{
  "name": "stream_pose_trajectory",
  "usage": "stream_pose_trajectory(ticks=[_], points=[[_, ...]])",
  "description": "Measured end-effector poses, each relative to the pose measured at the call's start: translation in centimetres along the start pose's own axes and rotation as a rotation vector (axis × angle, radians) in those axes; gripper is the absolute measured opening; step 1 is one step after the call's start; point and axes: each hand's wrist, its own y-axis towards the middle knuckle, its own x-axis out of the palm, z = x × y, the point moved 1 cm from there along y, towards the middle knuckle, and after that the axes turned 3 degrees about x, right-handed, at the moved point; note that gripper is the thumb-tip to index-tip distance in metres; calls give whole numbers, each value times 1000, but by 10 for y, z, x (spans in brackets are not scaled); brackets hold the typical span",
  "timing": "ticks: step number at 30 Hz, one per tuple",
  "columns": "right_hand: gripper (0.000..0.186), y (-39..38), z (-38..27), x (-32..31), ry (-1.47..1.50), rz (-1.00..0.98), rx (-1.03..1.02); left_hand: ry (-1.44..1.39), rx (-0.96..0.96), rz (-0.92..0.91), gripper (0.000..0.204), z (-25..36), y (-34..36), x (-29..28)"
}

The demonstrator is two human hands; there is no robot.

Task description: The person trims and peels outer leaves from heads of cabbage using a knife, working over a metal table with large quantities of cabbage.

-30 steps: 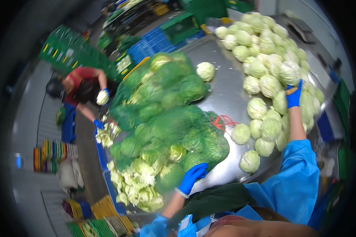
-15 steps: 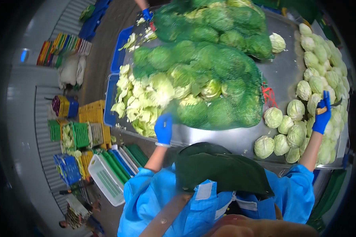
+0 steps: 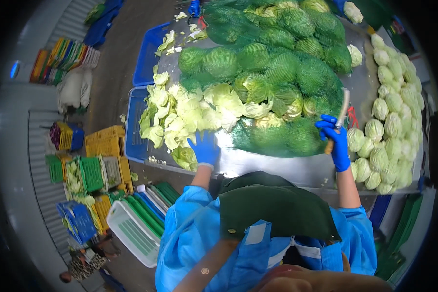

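Note:
Both my hands wear blue gloves. My left hand (image 3: 204, 150), fingers spread, is at the near edge of a heap of loose pale-green cabbage leaves (image 3: 180, 117). Held in my right hand (image 3: 337, 146) is a knife (image 3: 344, 108) with a wooden handle, its blade pointing up and away from me. That hand is at the right end of a green mesh sack (image 3: 282, 138) full of cabbages. Several leaves lie across the sack's left part. Right of the knife a red tie (image 3: 352, 118) shows, beside a large pile of trimmed cabbages (image 3: 394, 126).
Behind lies a second mesh sack of cabbages (image 3: 297, 24), with a co-worker's gloved hand (image 3: 193, 8) at its far left. Blue crates (image 3: 137, 121) stand along the left end of the metal table (image 3: 292, 168). Stacked crates (image 3: 141, 214) stand on the floor at lower left.
My right hand has moved left with the knife, from the cabbage pile to the sack's end. My left hand's fingers have spread at the leaves. The view has shifted a little.

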Motion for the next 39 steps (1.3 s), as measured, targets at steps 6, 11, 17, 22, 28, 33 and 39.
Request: stream_pose_trajectory(ticks=[6,11,17,22,28,33,39], points=[[45,23,71,109,-577,14,-135,35,-46,-19,40,-137,43,31],[51,28,112,92,-775,271,-110,163,-104,-132,47,-251,90,34],[46,-5,110,130,-987,314,-178,-225,-265,338,36,-268,101,-26],[47,-33,68,196,-768,-14,-129,-1398,-101,-76,44,-120,59,-23],[49,-27,188,162,-360,-221,207,-1654,-318,-286,63,-12,-13,15],[59,-28,215,226,-68,-333,385,-1656,-148,-557,32,-79,-25,23],[49,-10,165,253,2,-537,168,-1983,-337,-86,44,-86,2,-57]])
